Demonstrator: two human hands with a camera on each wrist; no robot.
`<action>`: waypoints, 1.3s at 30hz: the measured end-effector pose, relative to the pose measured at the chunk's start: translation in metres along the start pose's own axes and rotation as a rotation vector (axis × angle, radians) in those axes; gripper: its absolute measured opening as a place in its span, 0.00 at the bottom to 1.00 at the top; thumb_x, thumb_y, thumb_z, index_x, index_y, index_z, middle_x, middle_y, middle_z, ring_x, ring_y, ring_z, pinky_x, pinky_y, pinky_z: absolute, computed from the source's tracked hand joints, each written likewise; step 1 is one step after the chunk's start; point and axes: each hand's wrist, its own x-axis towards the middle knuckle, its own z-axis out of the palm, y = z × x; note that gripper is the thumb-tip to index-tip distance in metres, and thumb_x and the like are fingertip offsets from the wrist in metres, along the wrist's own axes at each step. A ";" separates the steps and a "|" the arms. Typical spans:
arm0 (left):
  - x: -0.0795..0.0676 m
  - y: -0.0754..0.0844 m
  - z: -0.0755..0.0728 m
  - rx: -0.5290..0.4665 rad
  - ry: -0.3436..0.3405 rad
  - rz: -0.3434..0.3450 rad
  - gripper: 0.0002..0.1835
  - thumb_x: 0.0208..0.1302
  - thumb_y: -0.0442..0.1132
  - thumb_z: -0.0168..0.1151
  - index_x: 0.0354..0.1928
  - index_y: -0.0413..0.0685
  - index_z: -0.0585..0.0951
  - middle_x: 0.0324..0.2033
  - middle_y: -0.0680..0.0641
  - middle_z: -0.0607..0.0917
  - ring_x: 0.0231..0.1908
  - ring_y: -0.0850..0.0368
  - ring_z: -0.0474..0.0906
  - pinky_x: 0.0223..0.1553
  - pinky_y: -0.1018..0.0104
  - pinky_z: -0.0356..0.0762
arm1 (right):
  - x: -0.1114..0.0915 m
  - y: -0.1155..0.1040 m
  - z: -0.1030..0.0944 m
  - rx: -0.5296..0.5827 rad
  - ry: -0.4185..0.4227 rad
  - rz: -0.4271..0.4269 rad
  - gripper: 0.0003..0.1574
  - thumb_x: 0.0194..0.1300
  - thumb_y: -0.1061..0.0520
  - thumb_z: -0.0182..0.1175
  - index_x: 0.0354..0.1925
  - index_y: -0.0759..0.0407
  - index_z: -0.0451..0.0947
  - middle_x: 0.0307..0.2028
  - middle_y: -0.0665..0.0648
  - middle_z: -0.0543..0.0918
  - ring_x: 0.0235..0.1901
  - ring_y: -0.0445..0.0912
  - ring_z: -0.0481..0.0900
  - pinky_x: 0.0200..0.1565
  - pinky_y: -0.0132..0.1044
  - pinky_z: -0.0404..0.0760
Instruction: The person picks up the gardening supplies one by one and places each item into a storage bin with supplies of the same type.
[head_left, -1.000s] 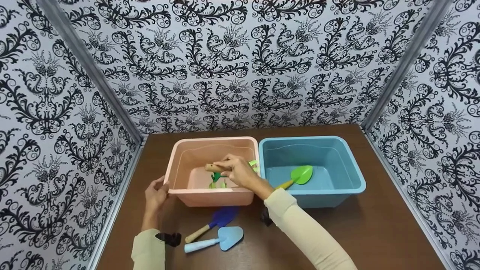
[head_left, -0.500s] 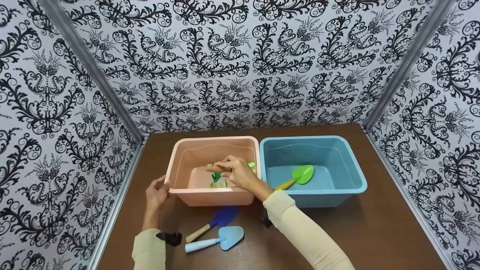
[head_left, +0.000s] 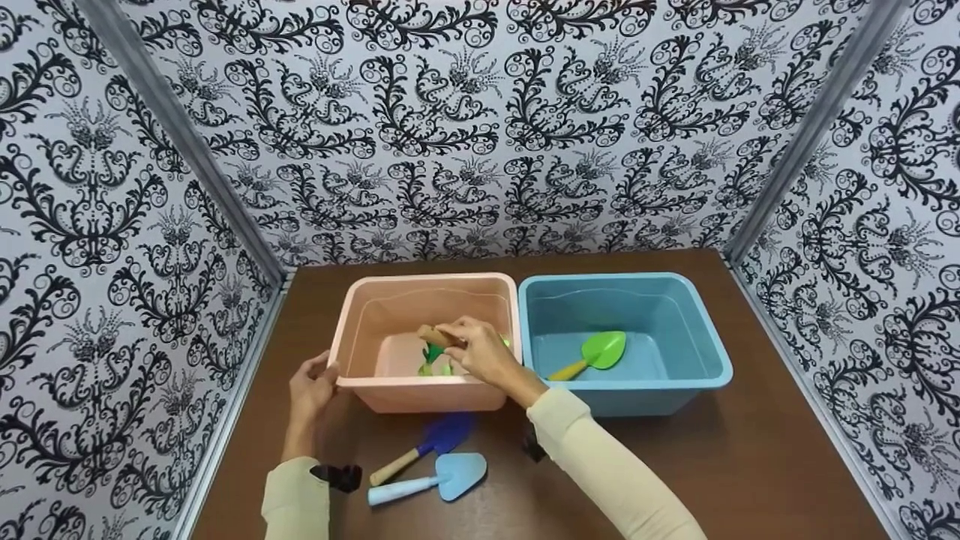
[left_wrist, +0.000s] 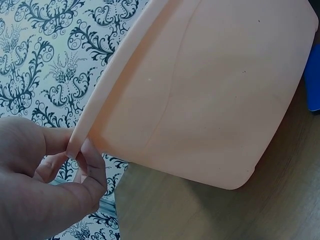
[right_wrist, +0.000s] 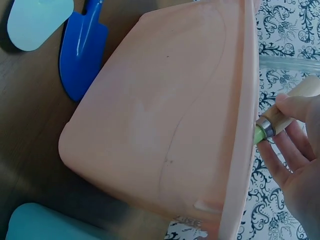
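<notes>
My right hand (head_left: 484, 349) grips the wooden handle (head_left: 433, 336) of a garden tool over the peach tub (head_left: 420, 381). In the right wrist view this handle (right_wrist: 300, 92) has a metal collar and a green neck (right_wrist: 259, 134); the tub wall hides its working end. Dark green and light green pieces (head_left: 433, 351) show below the hand inside the tub, too covered to tell what they belong to. At the tub's front left corner, my left hand (head_left: 312, 382) pinches the rim; the left wrist view shows thumb and fingers around the rim (left_wrist: 82, 130).
A blue tub (head_left: 630, 384) stands right beside the peach one, with a green trowel (head_left: 604, 349) with a yellow handle inside. On the brown table (head_left: 750, 465), in front of the tubs, lie a dark blue trowel (head_left: 446, 433) and a light blue trowel (head_left: 459, 474). Patterned walls (head_left: 480, 135) enclose the table.
My right hand has shifted slightly to the right, and the wooden handle in it has turned a little. My left hand stays at the tub's rim.
</notes>
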 end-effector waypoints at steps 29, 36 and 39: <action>0.000 -0.002 0.005 -0.120 0.047 -0.010 0.25 0.71 0.32 0.56 0.66 0.29 0.69 0.52 0.31 0.79 0.29 0.66 0.78 0.30 0.75 0.79 | 0.002 0.003 0.014 -0.194 -0.114 0.051 0.26 0.58 0.63 0.71 0.57 0.53 0.84 0.49 0.57 0.88 0.48 0.51 0.86 0.47 0.45 0.85; 0.000 -0.002 0.005 -0.093 0.046 -0.018 0.25 0.72 0.33 0.57 0.67 0.31 0.70 0.52 0.32 0.79 0.31 0.66 0.79 0.32 0.74 0.80 | -0.003 0.010 0.016 -0.227 -0.130 0.053 0.28 0.56 0.67 0.68 0.53 0.46 0.86 0.47 0.52 0.90 0.46 0.47 0.87 0.50 0.49 0.81; 0.000 -0.002 0.005 -0.096 0.056 -0.017 0.24 0.71 0.33 0.57 0.66 0.30 0.71 0.49 0.34 0.80 0.30 0.65 0.79 0.33 0.72 0.81 | -0.004 0.010 0.015 -0.209 -0.143 0.078 0.27 0.57 0.68 0.66 0.52 0.45 0.86 0.46 0.50 0.90 0.46 0.46 0.87 0.51 0.51 0.78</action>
